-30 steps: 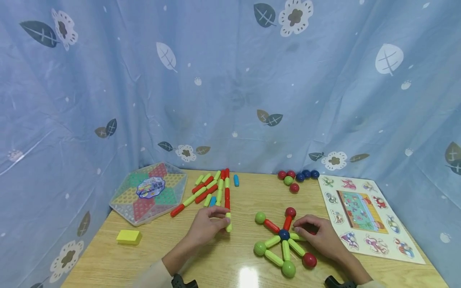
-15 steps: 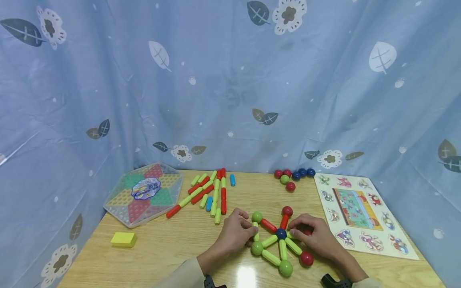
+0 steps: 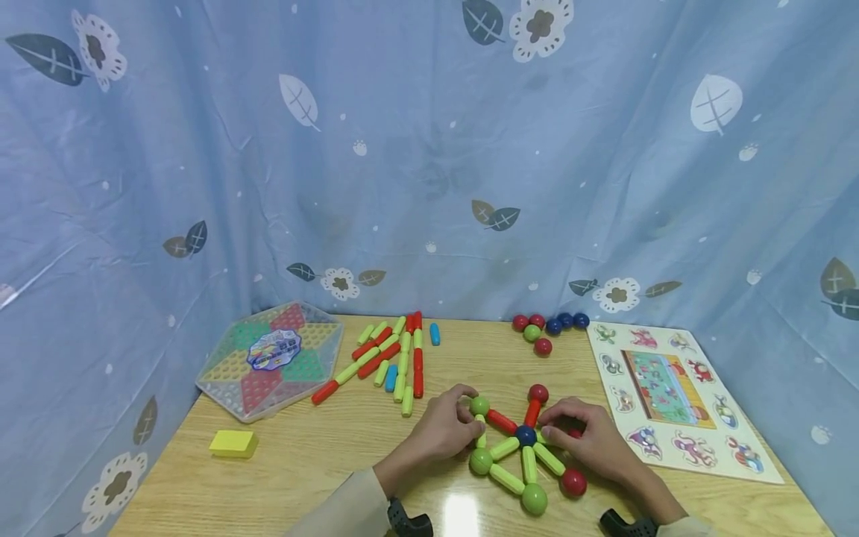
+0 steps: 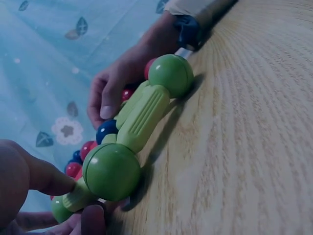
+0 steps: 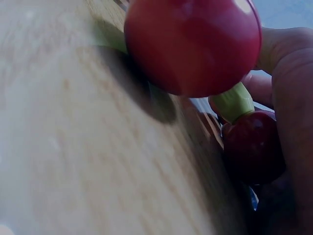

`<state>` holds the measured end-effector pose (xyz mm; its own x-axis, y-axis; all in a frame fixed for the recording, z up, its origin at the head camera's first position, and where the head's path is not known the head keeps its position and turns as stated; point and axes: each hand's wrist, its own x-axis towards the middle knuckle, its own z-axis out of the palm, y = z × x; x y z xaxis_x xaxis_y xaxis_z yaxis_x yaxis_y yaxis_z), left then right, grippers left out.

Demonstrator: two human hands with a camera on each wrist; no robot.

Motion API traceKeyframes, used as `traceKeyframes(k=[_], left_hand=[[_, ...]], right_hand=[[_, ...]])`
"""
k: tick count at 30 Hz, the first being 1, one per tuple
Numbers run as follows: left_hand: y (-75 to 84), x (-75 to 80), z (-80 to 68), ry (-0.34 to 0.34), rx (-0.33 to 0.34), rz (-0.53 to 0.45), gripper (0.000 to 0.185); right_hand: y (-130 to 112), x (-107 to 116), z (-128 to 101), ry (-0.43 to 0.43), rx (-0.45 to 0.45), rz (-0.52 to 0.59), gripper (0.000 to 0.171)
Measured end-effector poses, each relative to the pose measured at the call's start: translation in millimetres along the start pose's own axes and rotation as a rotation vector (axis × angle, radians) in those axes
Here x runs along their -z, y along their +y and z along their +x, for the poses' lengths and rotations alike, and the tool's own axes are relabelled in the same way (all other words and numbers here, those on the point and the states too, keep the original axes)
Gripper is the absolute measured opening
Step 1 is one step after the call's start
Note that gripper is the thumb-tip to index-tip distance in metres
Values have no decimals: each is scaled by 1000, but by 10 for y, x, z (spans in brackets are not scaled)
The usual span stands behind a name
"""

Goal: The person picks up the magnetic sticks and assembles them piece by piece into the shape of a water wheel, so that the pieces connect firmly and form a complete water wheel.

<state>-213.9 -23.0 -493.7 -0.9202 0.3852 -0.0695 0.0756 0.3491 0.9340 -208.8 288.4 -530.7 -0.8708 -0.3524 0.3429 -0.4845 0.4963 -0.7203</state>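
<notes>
A star of magnetic rods and balls lies on the table, built round a dark blue ball (image 3: 526, 436). My left hand (image 3: 446, 424) pinches a yellow-green rod (image 4: 80, 196) at its left side. That rod spans two green balls, the upper one (image 3: 479, 406) and the lower one (image 3: 481, 461). Across the star, my right hand (image 3: 587, 436) grips another yellow-green rod (image 5: 234, 102) running out from the blue ball; its red ball (image 5: 254, 147) is mostly under the palm. A red rod (image 3: 501, 421) joins the upper green ball to the centre. Another red ball (image 3: 573, 482) sits at the lower right.
Loose red, green and blue rods (image 3: 403, 363) lie back left, beside a hexagonal board-game case (image 3: 268, 362). A yellow block (image 3: 233, 444) sits at front left. Several loose balls (image 3: 543, 346) rest at the back, and an animal puzzle board (image 3: 711, 447) is on the right.
My left hand has carried a yellow-green rod rightward from the loose rods to the star, where it now bridges the two left green balls. My right hand stays at the star's right side.
</notes>
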Motion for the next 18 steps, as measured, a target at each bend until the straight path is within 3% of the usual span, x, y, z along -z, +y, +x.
traceKeyframes(k=[5,13,18], left_hand=[[1,-9,-25,7,15,4,51],[-3,28,-60,14,-2,105,59],[-34,90,-115,6,-5,143,55]], right_hand=[[-12,4,-1,-3,9,3,18],[-17,44,-17,-112,-17,15,23],[-22,27,10,-67,-51,-24,23]])
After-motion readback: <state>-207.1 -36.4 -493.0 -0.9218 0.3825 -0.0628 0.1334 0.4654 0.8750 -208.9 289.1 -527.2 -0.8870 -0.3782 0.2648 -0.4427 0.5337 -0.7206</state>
